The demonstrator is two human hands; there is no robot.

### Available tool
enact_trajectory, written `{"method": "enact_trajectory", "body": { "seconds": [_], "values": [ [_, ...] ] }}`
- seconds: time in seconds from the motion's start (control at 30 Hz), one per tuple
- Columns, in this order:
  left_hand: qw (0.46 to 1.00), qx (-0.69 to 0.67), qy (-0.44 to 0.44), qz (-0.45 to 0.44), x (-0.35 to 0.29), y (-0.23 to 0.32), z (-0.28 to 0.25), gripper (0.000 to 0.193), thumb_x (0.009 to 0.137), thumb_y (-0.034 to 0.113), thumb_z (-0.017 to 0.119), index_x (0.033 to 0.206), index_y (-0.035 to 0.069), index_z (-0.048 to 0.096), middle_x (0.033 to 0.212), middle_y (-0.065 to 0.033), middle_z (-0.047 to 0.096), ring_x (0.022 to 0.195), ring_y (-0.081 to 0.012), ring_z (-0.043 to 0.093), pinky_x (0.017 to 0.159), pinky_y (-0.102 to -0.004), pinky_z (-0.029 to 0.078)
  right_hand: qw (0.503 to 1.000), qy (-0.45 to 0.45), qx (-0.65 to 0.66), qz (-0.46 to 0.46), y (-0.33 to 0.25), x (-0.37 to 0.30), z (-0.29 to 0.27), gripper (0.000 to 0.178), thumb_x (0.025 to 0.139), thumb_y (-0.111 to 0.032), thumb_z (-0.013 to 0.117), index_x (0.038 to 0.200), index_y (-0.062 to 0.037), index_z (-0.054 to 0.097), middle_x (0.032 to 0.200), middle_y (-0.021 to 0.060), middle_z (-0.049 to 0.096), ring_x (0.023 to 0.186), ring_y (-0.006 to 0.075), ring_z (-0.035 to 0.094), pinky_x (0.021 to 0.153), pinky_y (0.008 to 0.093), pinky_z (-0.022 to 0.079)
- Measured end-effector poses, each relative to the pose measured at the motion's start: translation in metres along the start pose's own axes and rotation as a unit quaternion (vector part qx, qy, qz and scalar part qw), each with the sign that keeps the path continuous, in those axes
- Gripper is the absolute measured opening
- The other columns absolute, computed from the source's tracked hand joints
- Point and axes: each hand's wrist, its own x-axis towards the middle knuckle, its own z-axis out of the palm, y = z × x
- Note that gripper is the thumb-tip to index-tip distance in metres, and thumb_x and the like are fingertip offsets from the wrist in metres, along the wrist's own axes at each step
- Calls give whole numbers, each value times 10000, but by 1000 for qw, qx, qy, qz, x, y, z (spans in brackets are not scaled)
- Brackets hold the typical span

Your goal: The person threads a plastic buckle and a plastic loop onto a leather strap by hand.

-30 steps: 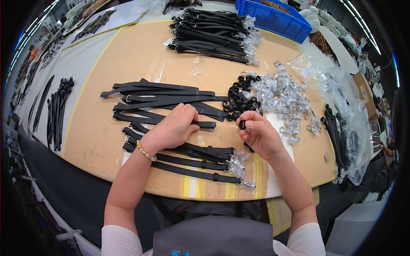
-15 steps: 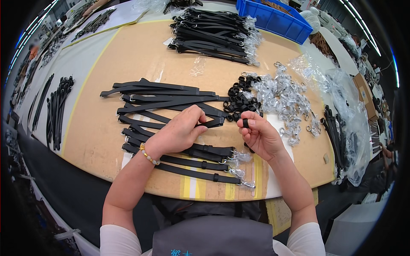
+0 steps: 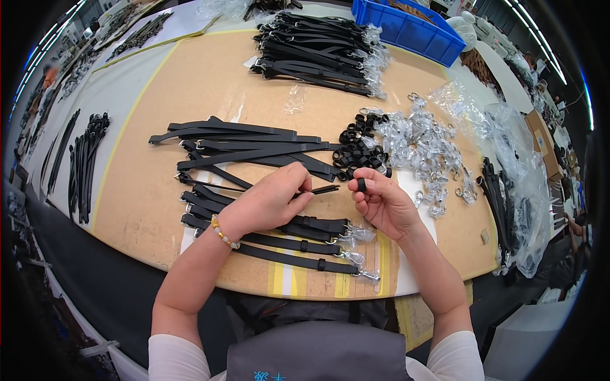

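Note:
My left hand [image 3: 277,195] is closed on a black strap [image 3: 326,189], whose end sticks out to the right past my fingers. Between the thumb and fingers of my right hand [image 3: 386,202] sits a small black loop [image 3: 361,185], a little apart from the strap's end. Beneath and beyond my left hand lie several loose black straps [image 3: 248,146] with metal buckles at their left ends. Nearer to me, straps with loops and plastic-wrapped metal clasps [image 3: 356,258] lie side by side. A heap of black loops [image 3: 360,152] rests just beyond my right hand.
Plastic-wrapped metal clasps [image 3: 419,143] are piled right of the loops. A thick bundle of straps [image 3: 311,54] lies at the far side, beside a blue crate [image 3: 410,28]. More straps hang at the left [image 3: 89,159] and right [image 3: 499,200], near clear plastic bags [image 3: 524,190].
My left hand has drawn the strap slightly nearer to me and turned it edge-on. The right hand, still pinching the loop, has shifted slightly left.

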Motion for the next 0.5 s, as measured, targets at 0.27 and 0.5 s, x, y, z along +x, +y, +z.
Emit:
{"method": "enact_trajectory", "body": {
  "seconds": [0.27,0.5],
  "values": [
    [998,26,-57,-16,-3,5,-2,239,847,10,733,1003,20,553,975,-114,564,926,-283,593,822,-374,503,1000,4,-29,8,2,2,-4,246,1008,-99,605,1246,-35,609,1101,91,704,910,117,697,824,243,596],
    [998,18,53,15,5,-6,10,299,813,11,780,1020,10,564,961,-106,558,919,-265,597,826,-365,514,992,11,-127,-5,6,-1,7,232,1013,-103,604,1233,-31,609,1098,83,706,914,118,690,824,250,577]
  ]
}}
